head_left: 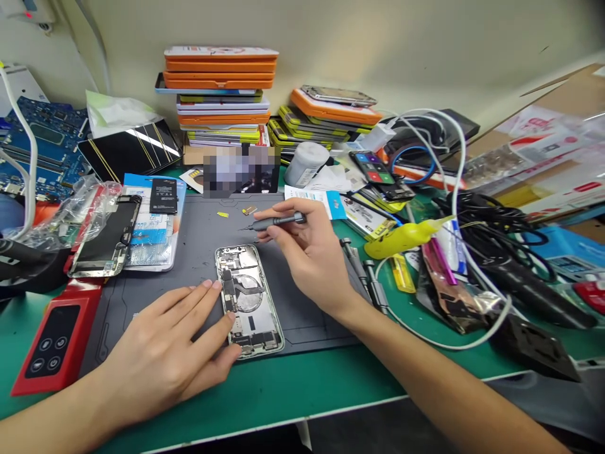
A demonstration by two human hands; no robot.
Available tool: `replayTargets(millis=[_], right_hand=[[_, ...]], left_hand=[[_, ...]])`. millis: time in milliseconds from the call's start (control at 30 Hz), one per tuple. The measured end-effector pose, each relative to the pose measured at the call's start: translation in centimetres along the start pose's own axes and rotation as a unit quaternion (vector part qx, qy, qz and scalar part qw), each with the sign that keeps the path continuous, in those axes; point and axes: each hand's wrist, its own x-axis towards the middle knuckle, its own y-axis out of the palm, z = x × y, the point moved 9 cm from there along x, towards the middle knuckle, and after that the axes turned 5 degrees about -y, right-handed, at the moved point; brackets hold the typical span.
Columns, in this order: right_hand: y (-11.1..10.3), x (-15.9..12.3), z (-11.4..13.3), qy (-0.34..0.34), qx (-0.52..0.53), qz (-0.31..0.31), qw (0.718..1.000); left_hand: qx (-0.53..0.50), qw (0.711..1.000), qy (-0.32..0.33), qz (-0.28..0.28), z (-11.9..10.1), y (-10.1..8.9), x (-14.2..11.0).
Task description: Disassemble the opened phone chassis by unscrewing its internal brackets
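An opened smartphone [265, 318] with its inner parts bare lies on the dark grey work mat [312, 284]. Against its left edge rests my left hand [165, 343], its fingers stretched out and lying flat. My right hand [307, 252] pinches a small grey precision screwdriver [278, 221] above the mat, beyond the phone's top edge. The screwdriver is nearly level, its thin tip pointing left and apart from the phone. Small yellow-and-metal bits [249, 210] lie on the mat near the tip.
On the left are a detached phone screen [106, 236], a black battery [163, 196] and a red device with buttons [57, 340]. More screwdrivers [375, 287], a yellow bottle [401, 239] and a looping white cable [456, 347] lie right. Orange cases [220, 79] stand stacked behind.
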Motion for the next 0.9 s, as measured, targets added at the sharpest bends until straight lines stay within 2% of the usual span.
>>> replayTargets(millis=[167,233,300,433,567,700,900], right_hand=[[-1.6,0.3,0.8,-0.034,0.015,-0.059,0.998],[-2.2,0.2,-0.1,-0.013,0.047,-0.082,0.995],[-2.6,0.0,-1.7,0.042,0.093,-0.094,0.990],[-2.0,-0.9,-3.7,0.189,0.139,-0.078,0.969],[-1.5,-2.2,-3.0,0.279,0.118,-0.069,0.951],[-0.5,-2.8,-2.5,0.301,0.129,-0.035,0.944],[1.2,-3.0,-2.7,0.288,0.187,-0.008,0.939]], left_hand=[[0.027,0.999,0.014,0.009,-0.7,0.2,-0.2],[0.032,0.999,0.011,0.017,-0.9,0.4,-0.3],[0.028,0.999,0.009,0.021,-1.0,0.6,-0.3],[0.028,0.999,0.014,0.011,-1.2,0.6,-0.5],[0.047,0.999,0.012,0.002,-1.4,0.4,-0.8],[0.060,0.998,0.011,-0.003,-1.6,0.1,-0.8],[0.082,0.996,-0.012,-0.011,-0.9,0.1,-0.4]])
